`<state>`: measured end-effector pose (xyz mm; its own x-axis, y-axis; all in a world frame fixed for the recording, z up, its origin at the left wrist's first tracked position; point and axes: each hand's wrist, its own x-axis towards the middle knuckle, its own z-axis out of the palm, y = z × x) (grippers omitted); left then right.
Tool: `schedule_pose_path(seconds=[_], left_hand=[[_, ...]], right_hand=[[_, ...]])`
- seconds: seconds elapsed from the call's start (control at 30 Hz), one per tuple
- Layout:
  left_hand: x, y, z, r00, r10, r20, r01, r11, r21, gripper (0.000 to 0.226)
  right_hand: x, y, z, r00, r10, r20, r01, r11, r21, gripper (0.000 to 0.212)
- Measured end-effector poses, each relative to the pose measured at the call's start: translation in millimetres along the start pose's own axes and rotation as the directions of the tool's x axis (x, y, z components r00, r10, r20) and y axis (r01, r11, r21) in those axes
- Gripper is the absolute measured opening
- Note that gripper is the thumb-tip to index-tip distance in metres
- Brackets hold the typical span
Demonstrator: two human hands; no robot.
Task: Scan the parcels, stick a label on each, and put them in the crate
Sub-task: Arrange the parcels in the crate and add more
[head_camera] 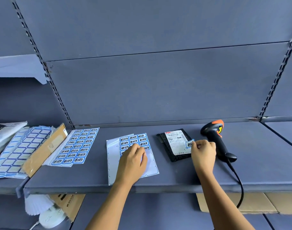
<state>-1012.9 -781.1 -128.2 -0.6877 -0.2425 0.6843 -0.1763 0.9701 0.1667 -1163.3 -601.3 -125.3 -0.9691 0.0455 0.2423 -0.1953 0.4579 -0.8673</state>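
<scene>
In the head view, the parcel (174, 145), a small black pouch with a white slip, lies flat on the shelf (266, 155). A blue label (189, 144) is pinched by the right hand (203, 151) at the parcel's 3 o'clock edge. The left hand (133, 159) is laid on the label sheet (133, 141) at 9 o'clock, gripping nothing. The parcel is judged light and soft, best taken by its edges. The scanner (215, 136) and its cable (239, 183), at 3 o'clock, could be snagged. No crate is seen.

Slate-blue metal shelving (158, 30), flat back panels (158, 88), slotted left upright (47, 75), slotted right upright (278, 77), wide shelf (175, 178) in front, short shelf (17, 67) high at left, cardboard (258, 203) on the level below, soft even light
</scene>
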Motion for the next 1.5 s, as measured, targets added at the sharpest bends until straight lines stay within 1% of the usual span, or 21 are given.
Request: schedule_pose_path(seconds=[0.17,0.27,0.33,0.4,0.5,0.57,0.6,0.67,0.7,0.73,0.8,0.83,0.87,0.93,1.0,1.07,1.2,1.3,1.37,1.4,1.5], left_hand=[[0,0,-1,1.0,-0.017,0.003,0.017,1.0,0.003,0.027],[0,0,-2,1.0,-0.018,0.004,0.018,1.0,0.003,0.026],[-1,0,-2,1.0,-0.026,0.006,0.026,1.0,0.002,0.026],[-1,-1,-1,0.999,-0.039,0.008,0.039,0.999,0.0,0.027],[0,-2,-1,0.999,-0.043,0.006,0.043,0.999,-0.003,0.027],[0,-1,0,0.999,-0.041,0.008,0.041,0.999,0.0,0.027],[0,-1,0,0.999,-0.045,0.008,0.045,0.999,0.0,0.027],[0,-1,0,0.999,-0.053,0.01,0.053,0.999,0.0,0.027],[0,-1,0,0.998,-0.054,0.011,0.054,0.999,0.0,0.027],[0,-1,0,0.998,-0.056,0.012,0.056,0.998,-0.001,0.027],[0,-1,-1,0.998,-0.057,0.019,0.057,0.998,-0.003,0.027],[0,-1,-1,0.998,-0.057,0.019,0.057,0.998,-0.002,0.027],[0,0,-1,0.998,-0.055,0.021,0.056,0.998,-0.003,0.027],[0,-1,-2,0.998,-0.057,0.026,0.057,0.998,-0.005,0.027],[0,-1,-2,0.997,-0.064,0.036,0.064,0.998,-0.006,0.027],[0,-1,-2,0.997,-0.065,0.051,0.065,0.998,-0.002,0.027],[1,-2,-2,0.997,-0.061,0.057,0.061,0.998,-0.008,0.027],[1,-2,-2,0.998,-0.047,0.05,0.047,0.999,-0.001,0.027],[1,-1,-2,0.998,-0.04,0.043,0.04,0.999,0.003,0.028],[0,-1,-1,0.998,-0.037,0.042,0.037,0.999,0.006,0.028],[-1,-1,0,0.999,-0.038,0.023,0.038,0.999,0.007,0.029]], right_hand=[[0,1,4,1.0,-0.003,0.02,0.005,0.995,-0.099,0.009],[-3,-3,7,1.0,-0.025,-0.019,0.022,0.987,-0.157,0.008],[-6,-6,9,0.998,-0.032,-0.061,0.023,0.99,-0.142,0.01],[-8,-8,8,0.995,-0.055,-0.082,0.045,0.992,-0.12,0.019],[-8,-7,9,0.985,-0.167,-0.038,0.154,0.961,-0.228,0.031],[-8,-4,10,0.974,-0.225,0.029,0.222,0.915,-0.336,0.026],[-8,-3,10,0.973,-0.222,0.058,0.228,0.899,-0.374,0.021],[-11,-3,10,0.98,-0.199,0.033,0.196,0.903,-0.383,0.019],[-12,-4,9,0.984,-0.177,0.013,0.169,0.913,-0.37,0.024],[-14,-6,8,0.989,-0.144,0.031,0.144,0.91,-0.39,0.038],[-17,-10,6,0.988,-0.058,0.145,0.125,0.851,-0.51,0.079],[-17,-12,4,0.983,-0.033,0.183,0.132,0.819,-0.559,0.093],[-16,-13,3,0.979,-0.021,0.202,0.135,0.809,-0.572,0.1],[-13,-16,1,0.974,-0.027,0.224,0.136,0.861,-0.49,0.104],[-11,-16,-1,0.966,-0.091,0.243,0.151,0.959,-0.238,0.098],[-11,-15,-3,0.958,-0.137,0.252,0.135,0.99,0.027,0.087],[-4,-7,-8,0.959,-0.071,0.276,-0.005,0.964,0.265,0.073],[1,-2,-14,0.966,0.028,0.255,-0.15,0.868,0.474,0.063],[2,-2,-17,0.969,0.038,0.242,-0.167,0.826,0.538,0.05],[1,-2,-17,0.968,0.025,0.249,-0.16,0.828,0.538,0.042],[-2,-4,-16,0.96,-0.02,0.281,-0.116,0.88,0.46,0.028]])
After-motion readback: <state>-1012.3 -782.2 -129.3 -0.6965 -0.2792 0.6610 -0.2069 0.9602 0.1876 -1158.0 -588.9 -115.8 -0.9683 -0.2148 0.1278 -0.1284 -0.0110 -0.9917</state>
